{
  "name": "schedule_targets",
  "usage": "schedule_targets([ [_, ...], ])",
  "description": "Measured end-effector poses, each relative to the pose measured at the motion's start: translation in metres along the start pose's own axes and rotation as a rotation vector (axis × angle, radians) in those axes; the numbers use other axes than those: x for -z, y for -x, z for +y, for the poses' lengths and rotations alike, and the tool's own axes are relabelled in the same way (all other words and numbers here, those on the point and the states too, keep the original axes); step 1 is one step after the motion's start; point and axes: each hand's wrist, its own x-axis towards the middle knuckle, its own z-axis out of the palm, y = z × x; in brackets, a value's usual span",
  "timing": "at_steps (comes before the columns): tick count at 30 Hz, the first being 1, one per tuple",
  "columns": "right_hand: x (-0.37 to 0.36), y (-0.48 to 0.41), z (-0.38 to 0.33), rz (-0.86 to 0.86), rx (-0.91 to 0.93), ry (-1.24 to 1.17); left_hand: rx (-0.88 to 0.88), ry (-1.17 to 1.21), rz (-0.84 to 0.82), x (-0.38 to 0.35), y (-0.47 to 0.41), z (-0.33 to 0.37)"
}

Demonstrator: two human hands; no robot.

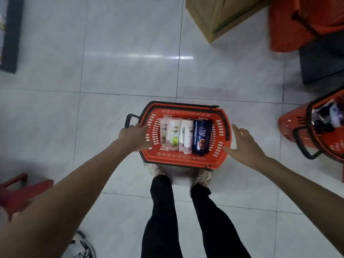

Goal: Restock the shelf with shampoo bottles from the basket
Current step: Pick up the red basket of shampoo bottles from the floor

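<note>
Red slotted plastic basket [186, 158] with black handles sits on pale tiled floor [130, 75], just ahead of person's feet. Inside, lying side by side: pale pink-and-white shampoo bottles [174, 135], with dark blue shampoo bottle [202, 136] rightmost. Left hand [135, 136] on basket's left rim, fingers curled over edge. Right hand [245, 144] just beside right rim, fingers straight and spread, holding nothing; thumb tip near rim corner. Brown cardboard box [219, 15] well ahead. Second red basket [290, 125] at right.

Dim, even overhead light; a white glare streak on the floor [160, 57] beyond the basket [183, 161]. Edges bend and blur; soft shadows.
</note>
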Motion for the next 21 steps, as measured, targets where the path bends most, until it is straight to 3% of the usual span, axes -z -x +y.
schedule_targets([
  [5,-0.05,-0.06,0.025,0.049,-0.064,-0.008,0.106,0.059,0.023,-0.062,-0.075,-0.005],
  [10,-0.087,-0.099,0.046,0.189,-0.124,-0.026,0.223,0.213,0.189,-0.111,-0.119,-0.01],
  [19,-0.116,-0.158,0.044,0.262,-0.425,-0.375,0.403,0.648,0.344,-0.141,-0.175,-0.026],
  [21,-0.107,-0.166,0.05,0.268,-0.528,-0.452,0.445,0.764,0.306,-0.136,-0.182,-0.03],
])
